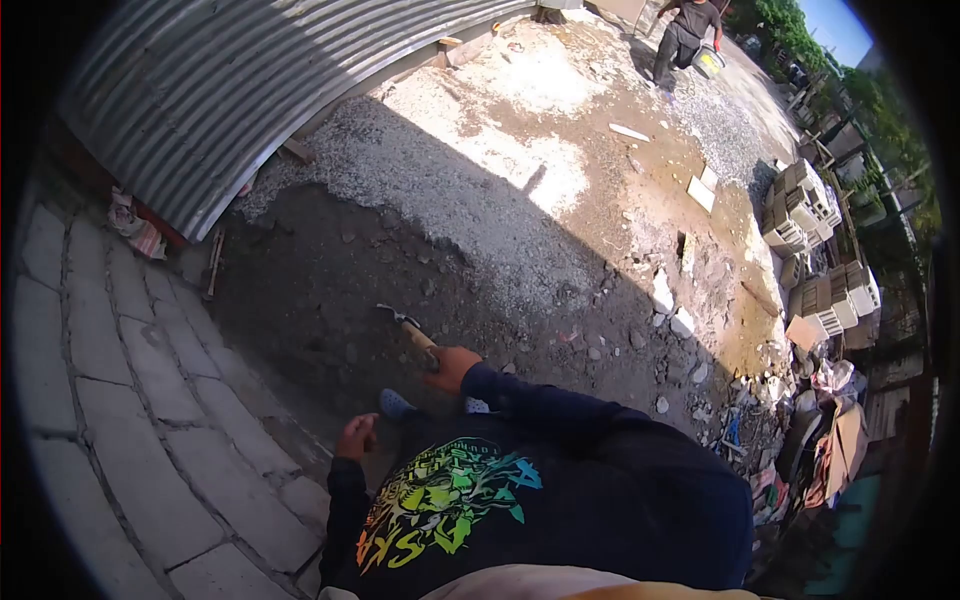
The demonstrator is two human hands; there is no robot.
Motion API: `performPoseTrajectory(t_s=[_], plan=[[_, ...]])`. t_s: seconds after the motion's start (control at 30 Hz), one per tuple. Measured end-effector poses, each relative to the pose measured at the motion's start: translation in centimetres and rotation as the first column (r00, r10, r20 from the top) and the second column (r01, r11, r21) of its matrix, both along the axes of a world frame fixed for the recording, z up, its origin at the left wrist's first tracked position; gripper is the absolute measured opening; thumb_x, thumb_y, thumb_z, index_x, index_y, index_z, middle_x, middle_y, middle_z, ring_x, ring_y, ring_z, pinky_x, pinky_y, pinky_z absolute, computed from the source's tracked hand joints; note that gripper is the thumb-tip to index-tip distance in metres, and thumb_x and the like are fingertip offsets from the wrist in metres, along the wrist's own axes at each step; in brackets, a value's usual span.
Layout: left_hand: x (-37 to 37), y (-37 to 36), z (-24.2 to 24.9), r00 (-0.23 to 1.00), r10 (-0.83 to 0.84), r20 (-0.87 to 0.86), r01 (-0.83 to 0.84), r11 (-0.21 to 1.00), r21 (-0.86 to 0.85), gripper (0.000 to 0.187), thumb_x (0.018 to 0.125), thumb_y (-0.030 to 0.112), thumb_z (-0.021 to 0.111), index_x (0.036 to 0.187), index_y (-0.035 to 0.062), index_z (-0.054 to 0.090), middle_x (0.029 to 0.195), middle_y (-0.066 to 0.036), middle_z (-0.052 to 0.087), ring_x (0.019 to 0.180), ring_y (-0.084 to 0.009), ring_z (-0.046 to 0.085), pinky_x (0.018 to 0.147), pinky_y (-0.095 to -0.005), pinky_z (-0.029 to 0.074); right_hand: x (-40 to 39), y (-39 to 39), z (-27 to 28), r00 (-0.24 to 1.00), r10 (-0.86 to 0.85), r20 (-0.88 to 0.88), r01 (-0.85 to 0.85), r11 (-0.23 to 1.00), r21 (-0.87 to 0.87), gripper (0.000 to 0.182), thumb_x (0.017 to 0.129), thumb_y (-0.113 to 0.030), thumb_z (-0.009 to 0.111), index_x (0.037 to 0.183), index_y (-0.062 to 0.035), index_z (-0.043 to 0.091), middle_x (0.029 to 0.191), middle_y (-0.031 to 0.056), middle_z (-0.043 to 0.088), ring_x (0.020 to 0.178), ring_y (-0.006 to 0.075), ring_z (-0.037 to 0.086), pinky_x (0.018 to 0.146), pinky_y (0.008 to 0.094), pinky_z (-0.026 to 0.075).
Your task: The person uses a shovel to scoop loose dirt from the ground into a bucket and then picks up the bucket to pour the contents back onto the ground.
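Observation:
My right hand (pixel 453 368) is wrapped round the wooden handle of a trowel (pixel 415 337). Its metal neck points forward and left over dark, damp ground, and the blade is hard to make out. Low by my left side, my left hand (pixel 356 437) has its fingers curled in, with nothing visible in them. It is nearest to the grey block wall (pixel 190 440). Below my hands, one grey clog (pixel 396 404) shows, and part of the other is visible beside my right forearm.
Corrugated metal sheeting (pixel 220 90) stands at the upper left. Dark soil (pixel 300 260) and a gravel spread (pixel 450 200) lie ahead. Stacked hollow blocks (pixel 800 205) and a rubbish heap (pixel 825 430) line the right. Another person (pixel 688 35) carries a bucket (pixel 708 62) at the far end.

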State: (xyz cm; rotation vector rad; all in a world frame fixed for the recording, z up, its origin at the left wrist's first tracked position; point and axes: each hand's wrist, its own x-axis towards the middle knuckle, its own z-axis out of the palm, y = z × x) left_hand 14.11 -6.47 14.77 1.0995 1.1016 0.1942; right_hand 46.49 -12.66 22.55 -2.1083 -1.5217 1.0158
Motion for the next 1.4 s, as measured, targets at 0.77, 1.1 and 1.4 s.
performPoseTrajectory(t_s=[0.77, 1.1, 1.4], plan=[[13.7, -3.4, 35.0, -0.384, -0.296, 0.875, 0.367, 0.820, 0.439, 0.109, 0.070, 0.065, 0.073, 0.141, -0.0073, 0.030, 0.069, 0.000, 0.054, 0.053, -0.0066, 0.046, 0.059, -0.0244, 0.043, -0.8, -0.9, 0.7, 0.997, 0.010, 0.076, -0.016, 0.997, 0.073, 0.045, 0.078, -0.044, 0.068, 0.092, -0.0019, 0.063, 0.078, 0.0229, 0.066, 0.080, 0.0423, 0.065, 0.072, 0.0488, 0.050], [7.5, 11.6, 21.4, 0.769, -0.084, 0.634, -0.104, 0.962, 0.253, 0.071, 0.093, 0.048, 0.060, 0.136, -0.0058, 0.043, 0.070, 0.002, 0.046, 0.061, -0.0055, 0.045, 0.062, -0.0236, 0.046, -3.3, 1.8, 3.3, 0.996, -0.050, 0.068, 0.051, 0.999, -0.013, 0.049, 0.076, -0.045, 0.066, 0.099, -0.0014, 0.064, 0.082, 0.0198, 0.068, 0.081, 0.0390, 0.066, 0.074, 0.0471, 0.053], [-10.5, 12.4, -11.2, 0.694, -0.435, -0.574, 0.333, 0.901, -0.279, 0.044, 0.086, 0.034, 0.068, 0.118, 0.0055, 0.059, 0.081, -0.008, 0.067, 0.054, -0.0147, 0.059, 0.049, -0.0310, 0.048, -8.3, 3.3, 3.9, 0.993, -0.065, 0.097, 0.072, 0.995, -0.066, 0.041, 0.076, -0.043, 0.066, 0.093, -0.0055, 0.063, 0.078, 0.0199, 0.067, 0.076, 0.0391, 0.066, 0.070, 0.0480, 0.053]])
